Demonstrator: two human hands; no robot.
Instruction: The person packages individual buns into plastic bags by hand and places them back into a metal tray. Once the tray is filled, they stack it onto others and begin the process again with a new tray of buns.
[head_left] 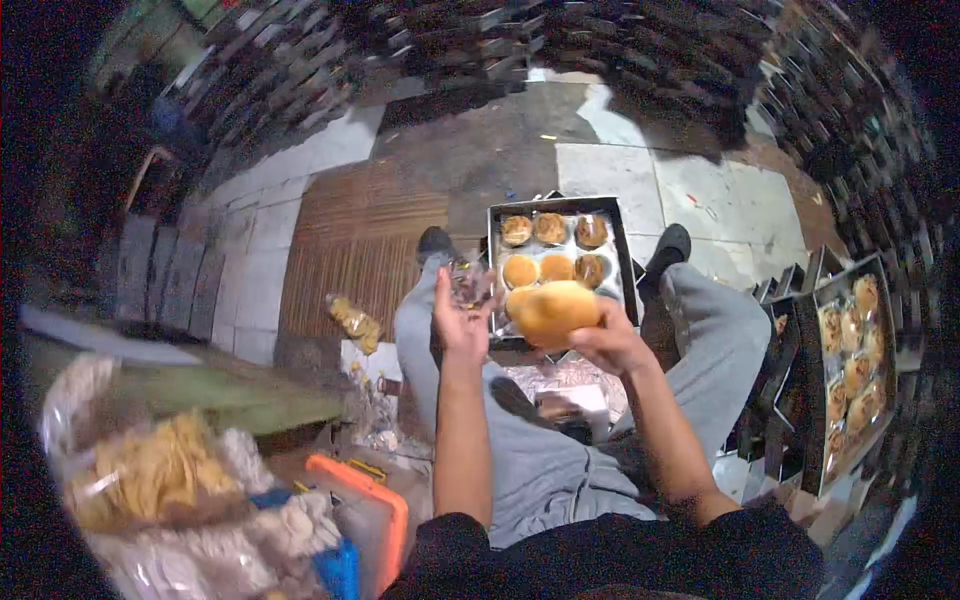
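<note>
My right hand (pixel 612 342) grips a golden bread bun (pixel 555 312), blurred by motion, above the near edge of a dark open box (pixel 628 245). Inside that box, round buns (pixel 550 229) sit in rows, some with a browner, textured top. To the left of the bun, my left hand (pixel 463 322) is raised with the palm turned up. A crinkled clear plastic wrapper (pixel 470 284) shows at its fingers, which seem to hold it. The held bun hides part of the box's nearest row.
On the right, a box of pastries (pixel 850 365) stands beside stacked dark boxes (pixel 785 400). Bagged yellowish food (pixel 160 470) lies at lower left, near an orange-rimmed container (pixel 385 510). A small bag (pixel 354 322) lies on the floor. Stacked dark shapes line the back.
</note>
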